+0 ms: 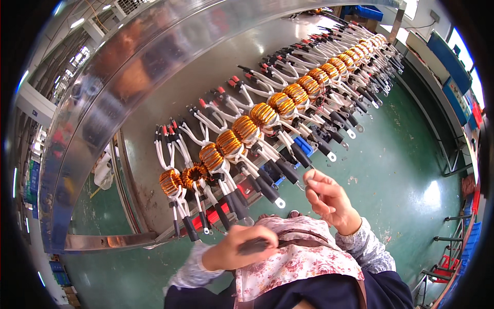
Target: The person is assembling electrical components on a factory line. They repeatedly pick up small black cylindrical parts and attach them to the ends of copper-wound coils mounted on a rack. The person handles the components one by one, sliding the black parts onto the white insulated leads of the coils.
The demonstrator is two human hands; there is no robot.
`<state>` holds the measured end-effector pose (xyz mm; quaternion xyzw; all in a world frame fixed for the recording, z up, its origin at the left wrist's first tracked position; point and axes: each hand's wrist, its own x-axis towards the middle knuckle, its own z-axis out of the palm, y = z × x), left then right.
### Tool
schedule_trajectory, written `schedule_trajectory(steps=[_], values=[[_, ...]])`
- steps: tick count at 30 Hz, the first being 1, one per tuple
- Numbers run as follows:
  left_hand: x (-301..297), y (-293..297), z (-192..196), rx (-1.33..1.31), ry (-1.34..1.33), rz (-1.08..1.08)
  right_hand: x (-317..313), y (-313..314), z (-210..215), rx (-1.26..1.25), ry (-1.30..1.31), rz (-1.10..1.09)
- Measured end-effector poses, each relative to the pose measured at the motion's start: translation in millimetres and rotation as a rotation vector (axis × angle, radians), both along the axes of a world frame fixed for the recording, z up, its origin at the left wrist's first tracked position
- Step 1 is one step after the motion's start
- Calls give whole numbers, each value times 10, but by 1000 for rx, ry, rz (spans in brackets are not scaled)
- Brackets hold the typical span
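One row of copper coils (263, 114) is recorded on the worktop (177, 92), running from near left to far right; at least twelve can be counted before the far ones merge. The second coil from the near end lies with its hole facing up; its neighbours are tilted onto their rims. White leads (267, 153) are seen on both sides of the row, too many to be counted, with black sleeves (267, 189) on the near side and red or black ends on the far side. At least four metal lugs (279, 203) are noted.

Two hands are observed. By the left hand (229, 251) one dark item (253, 246), blurred, is held in curled fingers, below the near coils. The thumb and forefinger of the right hand (333, 203) are brought close together just beside the sleeves; whether anything is pinched cannot be told.

The worktop is grey and smooth. One metal beam (128, 77) is arched along its far left side. Green floor (396, 154) is laid below; one red stool (446, 269) and blue bins (471, 241) are placed at right.

The worktop's near edge is overhung by leads. A strip of grey surface is left between beam and leads, and a broad band of floor at right.
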<state>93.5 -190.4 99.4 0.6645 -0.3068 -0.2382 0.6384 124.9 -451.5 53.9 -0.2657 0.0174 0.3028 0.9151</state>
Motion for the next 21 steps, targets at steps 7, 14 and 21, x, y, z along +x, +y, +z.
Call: schedule_trajectory(steps=[7,14,21], values=[[907,-114,345,362,-766,223,55,220,-129,-204,42,45],[1568,-222,-354,639,-867,171,100,220,-211,-447,-87,-54],[1568,-205,-493,565,-904,190,68,354,-236,-586,-126,-152]])
